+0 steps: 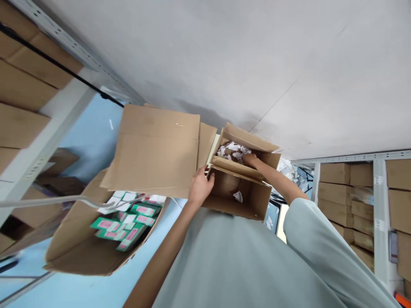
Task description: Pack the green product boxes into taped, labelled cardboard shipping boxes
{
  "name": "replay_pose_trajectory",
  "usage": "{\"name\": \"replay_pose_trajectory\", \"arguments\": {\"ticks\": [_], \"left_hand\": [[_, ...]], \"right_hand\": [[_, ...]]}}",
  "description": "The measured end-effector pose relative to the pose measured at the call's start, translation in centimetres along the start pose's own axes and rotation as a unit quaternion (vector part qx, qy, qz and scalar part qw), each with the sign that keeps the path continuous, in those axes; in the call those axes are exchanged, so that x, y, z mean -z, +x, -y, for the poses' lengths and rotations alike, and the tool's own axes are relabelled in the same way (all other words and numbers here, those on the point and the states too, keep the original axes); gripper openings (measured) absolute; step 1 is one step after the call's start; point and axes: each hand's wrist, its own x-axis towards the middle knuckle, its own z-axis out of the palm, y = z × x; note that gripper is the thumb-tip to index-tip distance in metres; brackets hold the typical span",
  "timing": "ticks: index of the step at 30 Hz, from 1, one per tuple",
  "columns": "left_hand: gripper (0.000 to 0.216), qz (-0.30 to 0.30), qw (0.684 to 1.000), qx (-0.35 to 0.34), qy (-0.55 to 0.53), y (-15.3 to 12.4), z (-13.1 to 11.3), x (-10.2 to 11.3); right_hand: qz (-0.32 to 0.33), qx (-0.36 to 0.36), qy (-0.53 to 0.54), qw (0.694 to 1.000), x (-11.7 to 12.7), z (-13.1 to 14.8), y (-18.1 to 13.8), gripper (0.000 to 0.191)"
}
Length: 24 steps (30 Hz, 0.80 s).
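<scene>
Two open cardboard boxes stand side by side in front of me. My right hand (249, 159) reaches into the far box (266, 145), beside crumpled white paper (233, 148). Its fingers look curled, and whatever they may hold is hidden. At the left corner of the near box (221, 204), my left hand (201, 187) grips the wall, thumb over the rim. A single crumpled piece of paper (238, 196) lies inside that near box.
Flat cardboard sheets (157, 149) are stacked left of the boxes. Below them, a large open carton (80, 244) holds several green-and-white packs (131, 220). A cable (77, 198) crosses above it. Racks with brown boxes (334, 192) stand on both sides; a wall (240, 64) rises behind.
</scene>
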Motion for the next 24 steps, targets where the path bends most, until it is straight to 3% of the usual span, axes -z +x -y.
{"name": "replay_pose_trajectory", "arguments": {"ticks": [7,12,14,16,18,21,24], "left_hand": [[0.044,0.008,1.000,0.003,-0.023,0.0,0.5,-0.6],[0.046,0.008,0.998,0.039,-0.049,0.3,0.6,-1.2],[0.047,0.003,0.997,0.050,-0.050,0.3,0.4,-1.4],[0.047,0.000,0.997,0.055,-0.052,0.2,0.3,-1.6],[0.047,0.000,0.997,0.058,-0.056,0.1,0.2,-1.6],[0.048,0.001,0.997,0.055,-0.056,0.0,0.2,-1.6],[0.048,0.007,0.998,0.048,-0.046,0.0,0.3,-1.5]], "right_hand": [[-0.025,-0.058,-0.042,0.997,2.3,-0.8,-4.6,0.032],[-0.211,-0.095,0.002,0.973,2.9,-2.2,-14.4,0.029],[-0.234,-0.081,0.056,0.967,2.0,-1.6,-18.1,0.024],[-0.205,-0.046,0.108,0.972,0.3,-0.4,-20.2,0.020],[-0.148,-0.018,0.135,0.980,-1.7,1.0,-20.4,0.016],[-0.057,-0.017,0.116,0.991,-4.7,3.1,-17.9,0.017],[0.023,-0.035,0.056,0.998,-6.2,4.4,-15.2,0.023]]}}
